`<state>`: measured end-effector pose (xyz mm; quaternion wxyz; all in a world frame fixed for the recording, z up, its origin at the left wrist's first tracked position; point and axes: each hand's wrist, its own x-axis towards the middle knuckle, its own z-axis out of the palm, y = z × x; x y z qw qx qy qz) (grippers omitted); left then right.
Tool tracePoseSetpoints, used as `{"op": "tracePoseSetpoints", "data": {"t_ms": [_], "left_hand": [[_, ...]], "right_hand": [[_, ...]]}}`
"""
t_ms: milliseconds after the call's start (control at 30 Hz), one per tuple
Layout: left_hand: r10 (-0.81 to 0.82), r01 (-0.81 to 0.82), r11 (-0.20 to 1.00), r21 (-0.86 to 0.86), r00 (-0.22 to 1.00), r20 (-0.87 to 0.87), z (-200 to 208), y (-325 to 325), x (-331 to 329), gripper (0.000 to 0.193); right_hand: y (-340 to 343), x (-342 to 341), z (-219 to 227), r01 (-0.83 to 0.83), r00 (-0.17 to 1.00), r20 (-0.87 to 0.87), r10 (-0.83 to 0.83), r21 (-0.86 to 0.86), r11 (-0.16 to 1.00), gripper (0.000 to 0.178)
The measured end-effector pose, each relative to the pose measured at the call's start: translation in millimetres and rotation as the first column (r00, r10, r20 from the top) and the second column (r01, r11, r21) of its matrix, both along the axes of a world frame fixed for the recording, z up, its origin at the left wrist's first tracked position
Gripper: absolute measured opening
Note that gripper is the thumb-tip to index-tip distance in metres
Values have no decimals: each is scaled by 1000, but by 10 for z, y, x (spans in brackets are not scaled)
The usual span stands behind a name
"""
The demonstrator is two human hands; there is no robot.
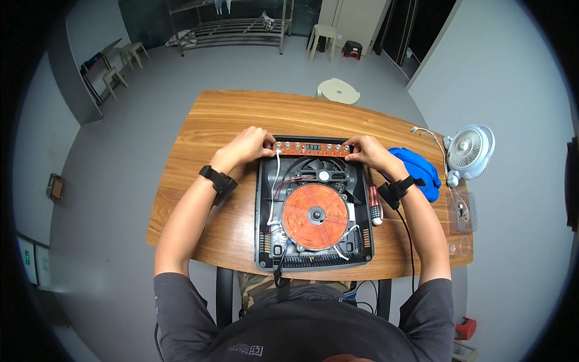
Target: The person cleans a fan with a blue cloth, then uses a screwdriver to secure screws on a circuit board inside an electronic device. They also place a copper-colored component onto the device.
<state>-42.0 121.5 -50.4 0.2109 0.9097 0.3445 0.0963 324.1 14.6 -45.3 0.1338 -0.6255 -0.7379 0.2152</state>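
An opened induction cooker (262,211) lies on the table in front of me, its black housing showing a round copper coil (301,223) and a cooling fan (324,175). Along its far edge is a narrow orange control board (312,152) with a small display and several round buttons. My left hand (250,145) pinches the board's left end, beside a white cable (277,181) that runs down from it. At the right end, my right hand (365,151) grips the board with thumb and fingers. Whether the board rests fully in the housing I cannot tell.
Right of the cooker lies a red-and-black screwdriver (374,208). Farther right are a blue cloth (419,172), a small white fan (469,151) and a clear plastic box (462,212). A pale stool (339,91) stands beyond the table's far edge.
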Motion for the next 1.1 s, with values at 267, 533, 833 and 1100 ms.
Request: {"op": "tracePoseSetpoints", "data": {"t_ms": [267, 533, 833, 1100], "left_hand": [[-32, 30, 999, 39, 998, 57, -77, 0, -68, 40], [16, -23, 998, 57, 994, 104, 207, -474, -502, 33], [223, -230, 967, -108, 972, -76, 176, -872, -1559, 18], [177, -186, 975, -119, 981, -86, -4, -1161, -1685, 19]], "right_hand": [[66, 26, -19, -14, 999, -47, 14, -15, 1000, 45], [75, 50, -99, -11, 1000, -12, 11, 48, 999, 43], [66, 15, -74, 23, 997, -75, -23, 3, 1000, 40], [1, 24, -92, 43, 996, -83, -42, 10, 999, 40]]}}
